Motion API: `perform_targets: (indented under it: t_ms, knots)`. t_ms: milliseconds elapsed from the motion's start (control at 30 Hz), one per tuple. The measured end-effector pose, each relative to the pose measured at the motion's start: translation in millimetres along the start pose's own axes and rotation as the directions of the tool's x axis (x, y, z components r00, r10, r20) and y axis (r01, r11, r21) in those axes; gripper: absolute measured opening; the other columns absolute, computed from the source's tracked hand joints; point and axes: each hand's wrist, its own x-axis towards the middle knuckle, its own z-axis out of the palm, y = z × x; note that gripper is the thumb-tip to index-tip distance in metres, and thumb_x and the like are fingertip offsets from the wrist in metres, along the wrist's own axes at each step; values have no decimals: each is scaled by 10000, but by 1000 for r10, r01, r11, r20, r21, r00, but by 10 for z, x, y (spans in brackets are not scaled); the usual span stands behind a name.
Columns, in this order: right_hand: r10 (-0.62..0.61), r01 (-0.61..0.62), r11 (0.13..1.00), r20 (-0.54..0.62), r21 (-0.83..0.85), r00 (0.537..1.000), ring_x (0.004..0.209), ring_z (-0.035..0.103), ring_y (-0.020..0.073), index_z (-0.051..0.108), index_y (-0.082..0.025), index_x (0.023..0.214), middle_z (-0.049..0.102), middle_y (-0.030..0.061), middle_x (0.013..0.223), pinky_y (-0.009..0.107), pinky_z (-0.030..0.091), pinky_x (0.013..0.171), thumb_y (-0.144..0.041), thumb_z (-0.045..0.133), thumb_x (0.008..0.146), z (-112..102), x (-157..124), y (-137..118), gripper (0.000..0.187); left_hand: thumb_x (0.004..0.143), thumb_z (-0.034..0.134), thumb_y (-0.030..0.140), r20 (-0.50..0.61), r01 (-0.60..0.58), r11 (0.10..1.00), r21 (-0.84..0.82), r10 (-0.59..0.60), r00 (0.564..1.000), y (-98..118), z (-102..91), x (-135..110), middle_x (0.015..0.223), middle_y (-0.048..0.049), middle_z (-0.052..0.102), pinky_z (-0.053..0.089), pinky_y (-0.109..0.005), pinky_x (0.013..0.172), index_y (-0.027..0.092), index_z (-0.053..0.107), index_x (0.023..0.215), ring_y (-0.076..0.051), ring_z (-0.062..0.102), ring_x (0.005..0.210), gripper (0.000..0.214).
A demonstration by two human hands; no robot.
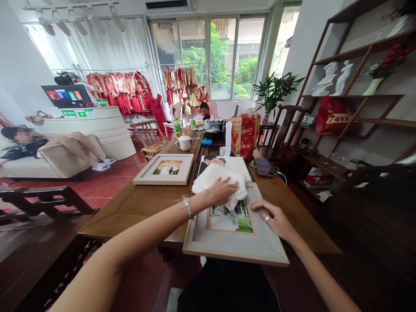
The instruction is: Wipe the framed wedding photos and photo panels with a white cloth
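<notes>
My left hand (223,190) presses a bunched white cloth (211,177) against the upper part of a picture frame (235,250), its fingers closed on the cloth. The frame has a wide pale border with light wood edges and a photo (229,220) with green grass; the cloth hides the photo's top. My right hand (274,219), with a ring on one finger, holds the frame's right side, fingers bent over the border. The frame's near edge reaches past the table's front edge. Beyond it lies a white-bordered print (238,167), partly covered by the cloth.
On the wooden table (130,210), another framed photo (164,170) lies left. Farther back are a white lidded cup (184,142), a green bottle (177,129) and a paper bag (246,136). A phone (264,167) with a cable lies right. Two people are farther off.
</notes>
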Motion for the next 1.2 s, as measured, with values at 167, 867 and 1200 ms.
perform_targets:
  t_ms: [167, 867, 1200]
  knots:
    - [7, -7, 1000, -8, 8, 1000, 960, 574, 226, 632, -219, 889, 644, 47, 969, 374, 435, 869, -168, 447, 751, -1, -3, -5, 236, 680, 419, -21, 65, 220, 975, -33, -217, 974, -177, -10, -569, 1469, -32, 273, 326, -446, 1010, 240, 298, 1353, -260, 231, 1338, 732]
    - [-29, 27, 992, 15, 122, 999, 1018, 570, 230, 633, -207, 868, 652, 62, 986, 373, 413, 917, -163, 511, 720, -10, 52, -8, 197, 659, 466, 112, 46, 208, 936, -283, -204, 978, 599, -3, -718, 1493, -56, 204, 175, -506, 1088, 156, 152, 1408, -287, 141, 1366, 813]
    - [-12, 8, 998, 64, 67, 998, 799, 587, 191, 639, -201, 756, 623, 30, 793, 336, 433, 787, -144, 453, 748, -16, 39, -21, 195, 686, 398, 20, -124, -212, 977, -1, 210, 970, 115, 48, 423, 1467, -30, 282, 215, -439, 1078, 165, 313, 1356, -208, 163, 1369, 690]
